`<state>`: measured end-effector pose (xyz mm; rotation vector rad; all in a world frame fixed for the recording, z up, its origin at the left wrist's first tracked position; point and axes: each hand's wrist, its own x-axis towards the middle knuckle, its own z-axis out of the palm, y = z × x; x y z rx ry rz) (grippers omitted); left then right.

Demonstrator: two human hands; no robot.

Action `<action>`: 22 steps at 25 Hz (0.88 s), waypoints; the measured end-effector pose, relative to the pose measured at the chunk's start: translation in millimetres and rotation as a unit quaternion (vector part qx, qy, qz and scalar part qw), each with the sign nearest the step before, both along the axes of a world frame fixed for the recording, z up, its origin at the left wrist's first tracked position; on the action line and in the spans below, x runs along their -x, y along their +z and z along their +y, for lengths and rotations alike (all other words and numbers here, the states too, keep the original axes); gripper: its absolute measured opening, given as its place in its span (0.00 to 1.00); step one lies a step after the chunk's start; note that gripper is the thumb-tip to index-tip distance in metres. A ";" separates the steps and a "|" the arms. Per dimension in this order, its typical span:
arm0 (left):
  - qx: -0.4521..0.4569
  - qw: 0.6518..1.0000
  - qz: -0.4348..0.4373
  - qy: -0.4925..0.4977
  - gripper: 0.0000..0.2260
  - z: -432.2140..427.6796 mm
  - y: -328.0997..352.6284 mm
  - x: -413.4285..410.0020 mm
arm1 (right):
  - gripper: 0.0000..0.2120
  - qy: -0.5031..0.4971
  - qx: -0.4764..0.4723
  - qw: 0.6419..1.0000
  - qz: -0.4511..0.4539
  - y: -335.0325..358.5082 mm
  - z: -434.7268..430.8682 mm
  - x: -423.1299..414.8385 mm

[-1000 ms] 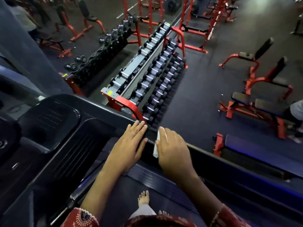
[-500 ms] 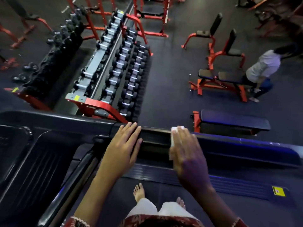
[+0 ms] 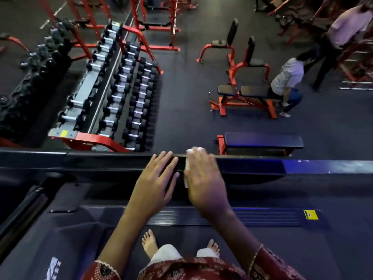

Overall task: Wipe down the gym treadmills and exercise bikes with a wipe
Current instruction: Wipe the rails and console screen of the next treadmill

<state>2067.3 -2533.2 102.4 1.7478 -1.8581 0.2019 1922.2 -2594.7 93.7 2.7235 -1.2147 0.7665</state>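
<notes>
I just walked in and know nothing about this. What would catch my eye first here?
Two bare hands at the centre: the right hand presses a white wipe onto the treadmill's dark front rail, and the left hand rests flat beside it. Beyond the rail, upper left, a long red rack of dumbbells stands out.

view: head, worn | faces: forward, steeply down | close: treadmill rail (image 3: 101,163) | farther: gym floor (image 3: 187,98)

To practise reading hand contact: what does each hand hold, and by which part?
Right hand presses the wipe flat on the treadmill rail, covering its middle. Left hand rests on the rail, holding nothing.
</notes>
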 end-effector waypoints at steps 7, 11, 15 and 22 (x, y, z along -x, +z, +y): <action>-0.004 1.000 -0.009 0.005 0.18 -25.8 -2.8 57.3 | 0.22 -0.158 0.011 0.987 -0.031 -8.1 -43.0 118.8; -0.009 0.999 -0.024 -0.033 0.19 -45.8 -3.1 89.9 | 0.21 -0.015 0.027 1.000 -0.004 -10.7 -42.7 110.4; -0.004 0.999 -0.029 -0.034 0.19 -57.3 -5.0 116.3 | 0.21 -0.145 0.015 0.987 -0.064 -13.9 -55.2 154.4; -0.018 0.999 -0.028 -0.039 0.19 -61.7 -0.6 125.8 | 0.21 -0.115 0.018 0.993 -0.032 -9.3 -65.4 156.9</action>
